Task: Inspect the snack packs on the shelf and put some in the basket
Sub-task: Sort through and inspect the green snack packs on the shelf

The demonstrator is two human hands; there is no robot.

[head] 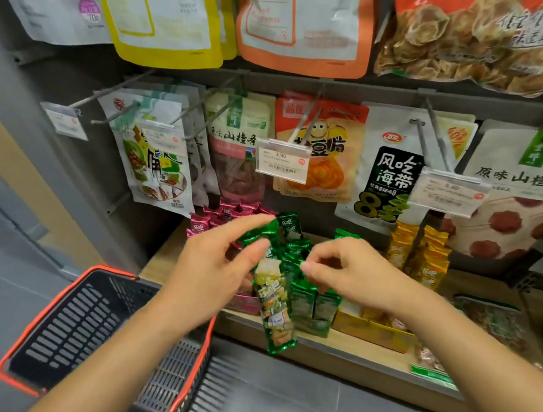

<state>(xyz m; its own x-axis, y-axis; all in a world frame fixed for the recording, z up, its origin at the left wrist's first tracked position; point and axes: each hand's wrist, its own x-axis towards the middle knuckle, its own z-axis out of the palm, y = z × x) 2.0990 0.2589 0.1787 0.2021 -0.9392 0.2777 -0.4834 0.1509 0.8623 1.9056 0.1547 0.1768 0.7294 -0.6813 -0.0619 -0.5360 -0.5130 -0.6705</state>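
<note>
Your left hand [217,268] pinching the top of a long green foil snack pack [275,310], pack hanging before the wooden shelf [347,350], beside the black slotted plastic basket with red rim [42,314], your right hand [354,272] curled at the shelved green packs [306,300], its grip impossible to tell.

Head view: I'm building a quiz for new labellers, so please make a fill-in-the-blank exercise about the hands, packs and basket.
The left hand holds a ___ snack pack. The basket sits beneath the ___ forearm. On the shelf, the yellow packs stand to the ___ of the green packs.
Missing words: green; left; right.
</note>
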